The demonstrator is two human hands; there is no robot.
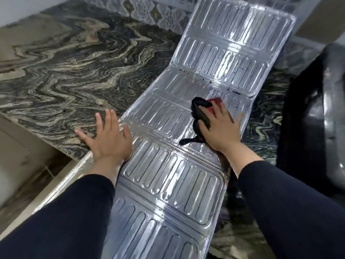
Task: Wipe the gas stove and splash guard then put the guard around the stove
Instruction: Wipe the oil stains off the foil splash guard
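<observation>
The ribbed silver splash guard (168,176) lies unfolded across the marble counter, its far panel tilted up against the tiled wall. My right hand (222,129) presses a black and red cloth (202,111) flat on the guard's middle panel. My left hand (107,139) rests palm down with fingers spread, on the guard's left edge and partly on the counter. Dark specks dot the fold (220,85) just beyond the cloth. The dark glossy gas stove (321,113) shows at the right edge, mostly cut off.
The swirled dark marble counter (65,71) stretches to the left and back. A patterned tile wall (155,14) runs behind it. The counter's front edge (56,148) drops to pale cabinets and floor at the lower left.
</observation>
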